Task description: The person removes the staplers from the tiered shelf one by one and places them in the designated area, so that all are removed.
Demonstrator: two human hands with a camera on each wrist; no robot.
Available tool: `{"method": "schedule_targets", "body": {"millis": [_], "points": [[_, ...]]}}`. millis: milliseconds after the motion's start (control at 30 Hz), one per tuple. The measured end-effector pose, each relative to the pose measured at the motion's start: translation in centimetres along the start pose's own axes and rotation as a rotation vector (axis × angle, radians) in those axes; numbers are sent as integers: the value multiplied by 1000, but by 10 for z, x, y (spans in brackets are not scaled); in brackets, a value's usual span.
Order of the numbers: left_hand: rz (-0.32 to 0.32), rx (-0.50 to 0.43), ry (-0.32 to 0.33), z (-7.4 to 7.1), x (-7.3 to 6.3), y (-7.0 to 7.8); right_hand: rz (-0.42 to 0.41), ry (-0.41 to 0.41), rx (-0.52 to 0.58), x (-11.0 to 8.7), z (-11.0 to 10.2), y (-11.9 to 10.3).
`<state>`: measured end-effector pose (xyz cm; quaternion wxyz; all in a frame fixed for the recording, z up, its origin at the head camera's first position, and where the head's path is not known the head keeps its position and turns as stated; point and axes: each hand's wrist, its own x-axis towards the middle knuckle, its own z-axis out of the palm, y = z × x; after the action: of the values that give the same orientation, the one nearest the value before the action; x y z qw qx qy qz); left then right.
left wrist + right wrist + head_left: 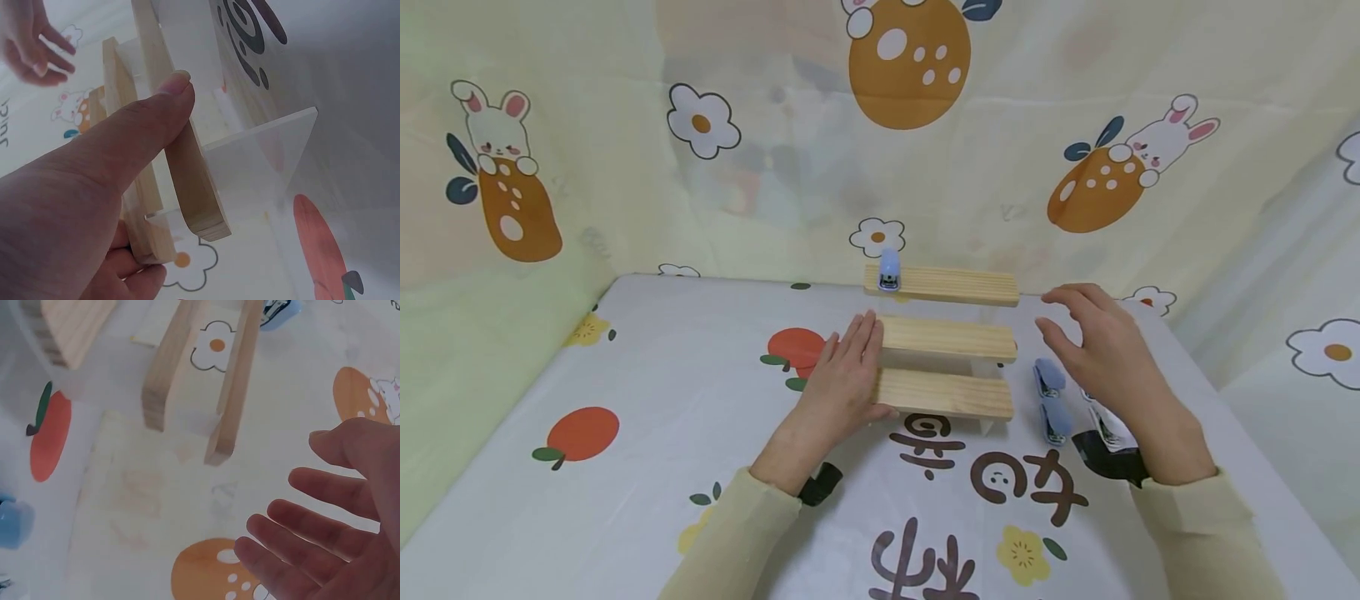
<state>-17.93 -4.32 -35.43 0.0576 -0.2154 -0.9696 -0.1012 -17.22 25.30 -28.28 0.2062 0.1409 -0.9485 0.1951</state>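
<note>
A three-tier stepped rack with pale wooden slats (947, 394) and clear side panels (262, 156) stands on the table. My left hand (842, 375) holds its left end, the thumb against the lowest slat's front edge and the fingers at the middle slat's end. On the top slat's left part sits a small light-blue stapler (889, 270). My right hand (1101, 346) hovers right of the rack with fingers apart and nothing in them. Below it on the table, two more blue staplers (1049, 377) lie one in front of the other.
A white-and-black object (1108, 433) is partly hidden by the right forearm; its kind cannot be told. A printed cloth (662, 500) covers the table. Patterned curtains (775, 192) hang close behind the rack and at both sides.
</note>
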Motion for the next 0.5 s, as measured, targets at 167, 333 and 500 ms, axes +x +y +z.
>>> {"method": "schedule_targets", "body": {"millis": [167, 333, 500], "points": [[5, 5, 3, 0, 1, -1, -33, 1, 9, 10, 2, -14], [5, 4, 2, 1, 1, -2, -70, 5, 21, 19, 5, -25], [-1, -1, -5, 1, 1, -2, -109, 20, 38, 28, 12, -31]]}}
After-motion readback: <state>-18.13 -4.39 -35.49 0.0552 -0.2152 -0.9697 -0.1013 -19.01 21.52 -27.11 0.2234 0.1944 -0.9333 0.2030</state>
